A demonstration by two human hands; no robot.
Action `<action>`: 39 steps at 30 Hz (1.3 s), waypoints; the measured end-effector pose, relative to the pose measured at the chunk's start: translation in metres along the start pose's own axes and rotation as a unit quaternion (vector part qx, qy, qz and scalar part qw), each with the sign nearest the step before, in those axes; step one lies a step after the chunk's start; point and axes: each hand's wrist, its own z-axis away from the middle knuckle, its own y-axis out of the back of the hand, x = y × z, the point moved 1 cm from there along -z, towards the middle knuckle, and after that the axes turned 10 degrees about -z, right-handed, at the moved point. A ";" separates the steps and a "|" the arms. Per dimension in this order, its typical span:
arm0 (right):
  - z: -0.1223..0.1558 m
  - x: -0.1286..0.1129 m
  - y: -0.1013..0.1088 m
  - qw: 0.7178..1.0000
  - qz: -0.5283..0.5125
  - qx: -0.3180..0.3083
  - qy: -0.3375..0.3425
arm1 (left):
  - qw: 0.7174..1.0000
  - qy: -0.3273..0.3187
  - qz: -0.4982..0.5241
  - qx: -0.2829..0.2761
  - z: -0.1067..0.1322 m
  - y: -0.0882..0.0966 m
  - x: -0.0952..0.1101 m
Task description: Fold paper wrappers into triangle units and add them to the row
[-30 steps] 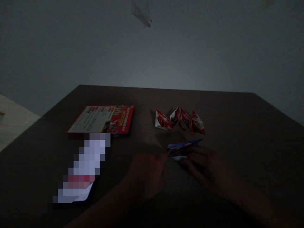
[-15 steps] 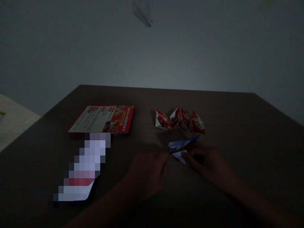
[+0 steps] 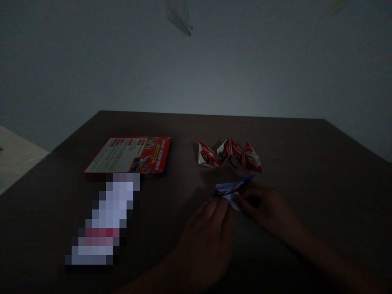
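Observation:
The scene is very dim. A small blue-and-white folded paper [image 3: 232,190] lies on the dark table [image 3: 306,155] between my hands. My left hand [image 3: 208,234] rests fingers-forward with its fingertips pressed on the paper's near-left edge. My right hand [image 3: 269,208] has its fingers curled onto the paper's right side. Just behind the paper stands a row of several red-and-white folded paper triangles [image 3: 230,154].
A red-and-white printed leaflet [image 3: 130,155] lies flat at the back left of the table. In front of it lies a long whitish sheet [image 3: 104,220], blurred out. A pale wall rises behind the table; a lighter surface [image 3: 15,157] shows at far left.
My left hand has slid right and forward, its fingers now on the blue paper's near edge. The paper has been folded smaller under both hands. The view shifted slightly.

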 end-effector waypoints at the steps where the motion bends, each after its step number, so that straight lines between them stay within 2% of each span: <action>1: 0.000 0.000 0.000 1.000 0.003 0.004 0.000 | 1.000 -0.001 -0.011 -0.001 0.001 -0.002 0.002; 8: -0.002 0.001 -0.002 1.000 0.023 0.005 0.000 | 1.000 0.023 -0.012 -0.001 0.005 -0.008 0.003; 16: 0.001 -0.001 -0.001 0.999 0.050 0.019 0.010 | 0.999 0.015 -0.026 -0.012 0.002 -0.005 0.003; 26: -0.002 -0.003 0.003 0.994 0.099 -0.006 -0.046 | 0.999 0.046 0.007 -0.024 0.002 -0.003 0.000; 39: -0.001 -0.002 0.002 0.992 0.110 -0.022 -0.049 | 0.994 0.086 0.052 -0.034 0.004 -0.001 -0.005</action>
